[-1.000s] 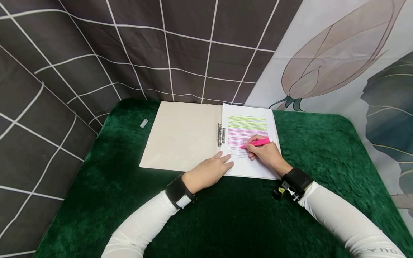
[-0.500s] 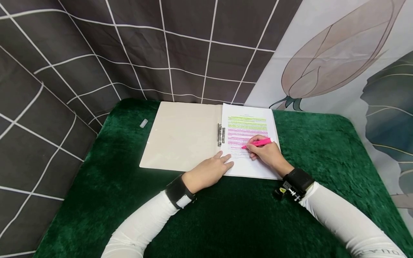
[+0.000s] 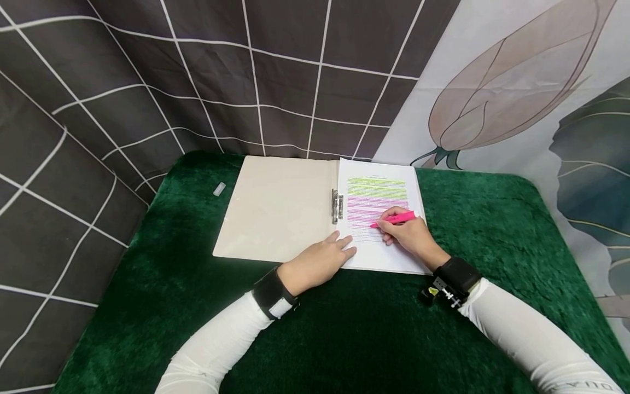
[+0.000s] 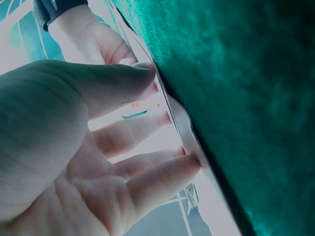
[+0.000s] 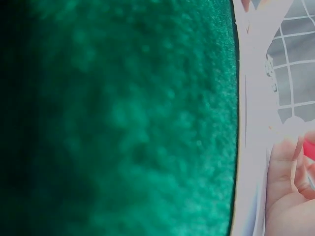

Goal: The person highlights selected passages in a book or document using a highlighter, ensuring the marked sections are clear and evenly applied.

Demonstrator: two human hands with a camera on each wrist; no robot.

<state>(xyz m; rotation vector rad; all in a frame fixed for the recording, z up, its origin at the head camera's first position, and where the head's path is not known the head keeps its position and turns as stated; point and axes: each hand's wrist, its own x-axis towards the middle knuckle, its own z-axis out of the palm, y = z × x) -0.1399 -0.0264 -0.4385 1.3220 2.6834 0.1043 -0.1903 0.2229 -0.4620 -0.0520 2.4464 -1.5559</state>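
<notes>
Landmark: the metal clip (image 3: pixel 337 206), sides as in the head view. Against the frame half a second ago, we find the right hand (image 3: pixel 409 234) and pink highlighter (image 3: pixel 400 218) shifted very slightly rightward, away from the clip. The left hand (image 3: pixel 317 262) shows no change of place that we can detect; nor does the cream folder (image 3: pixel 280 210).

Hard to make out: the print on the page (image 3: pixel 379 256) is too small to read, and we cannot confirm whether the highlighter tip touches it. The right wrist view cuts the right hand at its edge and shows little of the highlighter beyond a pink patch. In the left wrist view, glare washes out the paper. Left of the clip, past the folder, we note a small pale piece (image 3: pixel 219 189) on the green cloth (image 3: pixel 364 328), identity uncertain.

The highlighter lies right of and slightly below the clip, slanted over the page, tip toward the clip, its far end white. We record the right hand pinching it; the left grips nothing, fingers spread on the page's corner below the clip. Upper lines are yellow-green, those beneath pink.
</notes>
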